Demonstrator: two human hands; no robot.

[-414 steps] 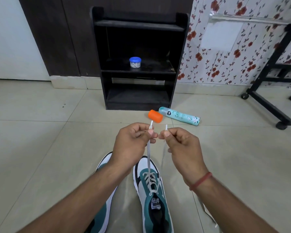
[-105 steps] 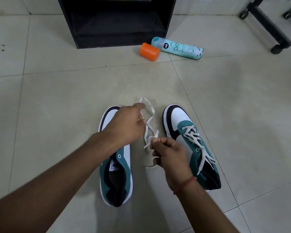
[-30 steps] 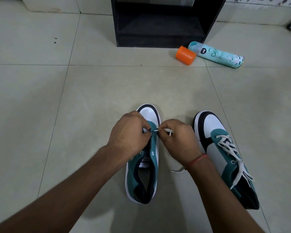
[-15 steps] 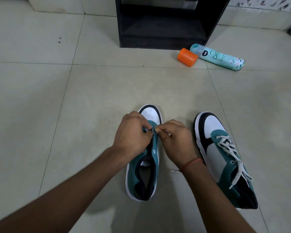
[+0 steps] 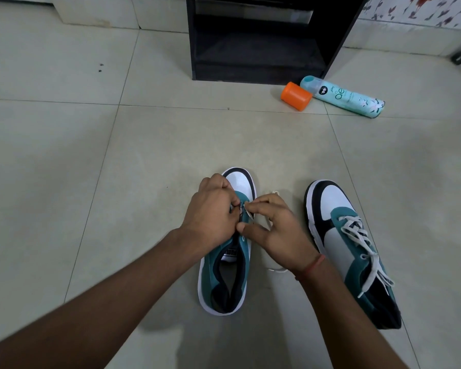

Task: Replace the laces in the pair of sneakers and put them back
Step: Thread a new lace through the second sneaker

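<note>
Hardly moved, both hands' fingers pinch white lace over unlaced sneaker on tiled floor.

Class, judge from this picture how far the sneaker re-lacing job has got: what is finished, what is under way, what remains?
Done: the right sneaker is laced, its ends lying loose, untied. In hand: the left hand and right hand pinch a white lace at the front eyelets of the left sneaker, whose other eyelets look bare. Left: lacing that shoe, then putting both back; they stand on the floor.
</note>
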